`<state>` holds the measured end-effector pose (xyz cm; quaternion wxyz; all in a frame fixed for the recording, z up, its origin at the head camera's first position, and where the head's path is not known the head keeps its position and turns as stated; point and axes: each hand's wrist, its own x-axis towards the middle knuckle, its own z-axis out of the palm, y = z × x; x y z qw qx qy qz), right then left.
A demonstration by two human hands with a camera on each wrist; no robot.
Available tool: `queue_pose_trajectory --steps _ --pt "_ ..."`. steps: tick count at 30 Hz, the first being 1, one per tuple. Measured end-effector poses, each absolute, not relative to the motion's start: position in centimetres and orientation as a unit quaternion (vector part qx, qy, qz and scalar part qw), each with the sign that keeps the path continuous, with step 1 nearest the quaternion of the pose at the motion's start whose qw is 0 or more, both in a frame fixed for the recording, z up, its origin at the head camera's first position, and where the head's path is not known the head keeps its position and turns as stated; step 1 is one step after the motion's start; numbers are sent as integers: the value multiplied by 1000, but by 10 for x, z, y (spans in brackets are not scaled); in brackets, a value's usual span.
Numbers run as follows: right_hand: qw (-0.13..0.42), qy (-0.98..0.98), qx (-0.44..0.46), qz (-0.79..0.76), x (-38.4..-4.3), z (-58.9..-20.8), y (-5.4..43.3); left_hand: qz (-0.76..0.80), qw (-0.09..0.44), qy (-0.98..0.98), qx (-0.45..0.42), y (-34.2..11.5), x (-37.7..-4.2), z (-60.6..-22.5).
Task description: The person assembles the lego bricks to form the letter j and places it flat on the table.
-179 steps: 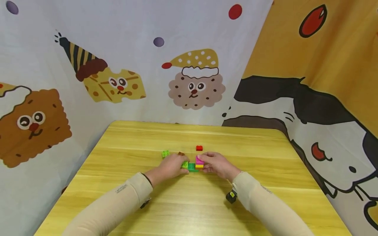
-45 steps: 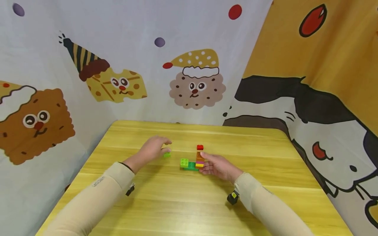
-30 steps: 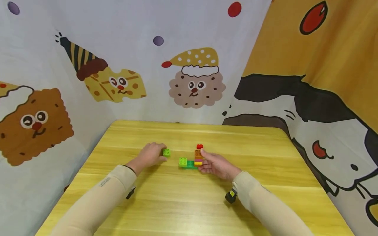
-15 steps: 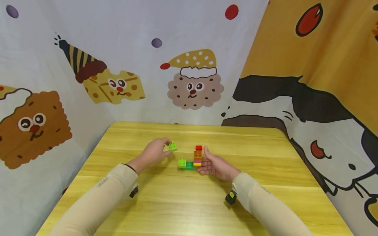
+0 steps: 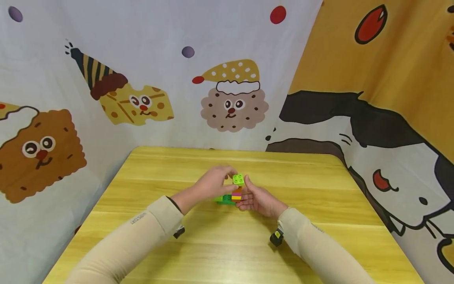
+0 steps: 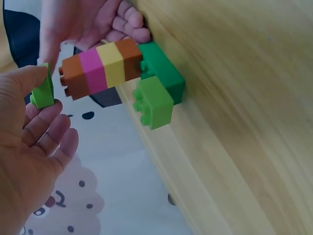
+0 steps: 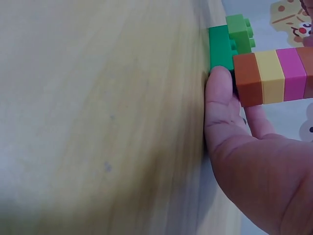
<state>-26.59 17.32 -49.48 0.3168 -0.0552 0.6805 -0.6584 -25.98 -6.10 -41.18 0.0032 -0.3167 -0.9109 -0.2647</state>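
My left hand (image 5: 213,183) pinches a lime green toy building brick (image 6: 44,93) between thumb and fingers. It is held just above a stack, with a gap between them in the left wrist view. From the top, the stack has an orange brick (image 6: 74,78), a pink brick (image 6: 93,69), a yellow brick (image 6: 111,64) and another orange brick (image 6: 130,58). This tower stands on one end of a dark green brick (image 6: 164,73); a second lime brick (image 6: 159,103) sits on the other end. My right hand (image 5: 262,200) rests beside the tower's foot, thumb raised and fingers loose.
The wooden table (image 5: 227,244) reaches back to a printed cloth (image 5: 159,31) with cartoon figures. Its far edge lies a short way behind the bricks. A small camera hangs under each wrist.
An orange brick has joined the tower's top. My left hand has picked the lime brick off the table and carried it right, over the tower. My right thumb has come off the tower.
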Motion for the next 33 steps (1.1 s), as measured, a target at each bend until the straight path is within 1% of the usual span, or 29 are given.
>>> queue_pose_trajectory --steps 5,15,26,33 --pt "317 682 -54 -657 -265 -495 172 -253 1 -907 -336 -56 -259 -420" --pt "319 680 -57 -658 -260 -496 172 -236 8 -913 -333 -53 -255 -429" --pt "338 666 -69 -661 -262 -490 172 -251 3 -913 -322 -53 -256 -426" --pt "335 677 -55 -653 -264 -487 170 -264 9 -910 -318 -53 -257 -424"
